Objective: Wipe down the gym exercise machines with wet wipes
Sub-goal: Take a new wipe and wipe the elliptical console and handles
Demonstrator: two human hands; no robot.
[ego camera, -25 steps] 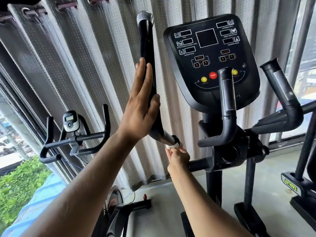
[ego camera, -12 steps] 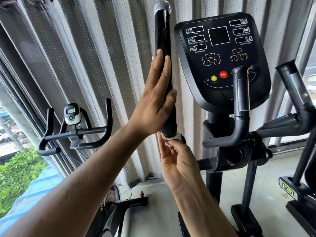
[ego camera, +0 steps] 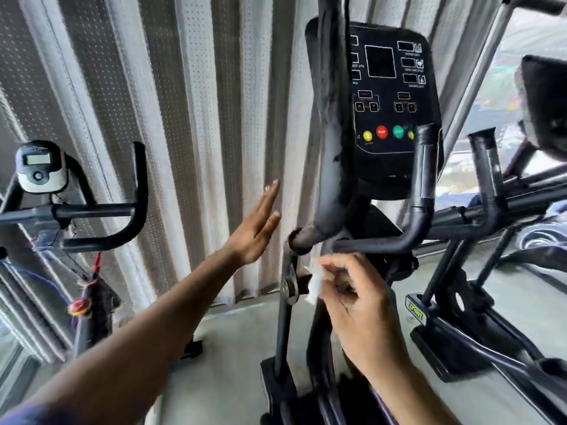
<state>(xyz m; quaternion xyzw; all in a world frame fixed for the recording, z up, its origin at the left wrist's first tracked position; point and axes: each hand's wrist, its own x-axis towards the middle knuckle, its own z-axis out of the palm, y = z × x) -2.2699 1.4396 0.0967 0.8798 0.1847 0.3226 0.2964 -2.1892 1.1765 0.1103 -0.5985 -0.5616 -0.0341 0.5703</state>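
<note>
White wipe (ego camera: 316,285) pinched in your right hand (ego camera: 356,305) beside the handle (ego camera: 333,167); your left hand (ego camera: 256,230) is flat, empty, clear of the bar.

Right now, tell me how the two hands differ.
The left hand is flat, fingers straight, holding nothing; the right hand has curled fingers pinching a white wipe. The left is raised beside the curtain; the right sits lower, near the machine's handle joint. Both are off the handle.
</note>
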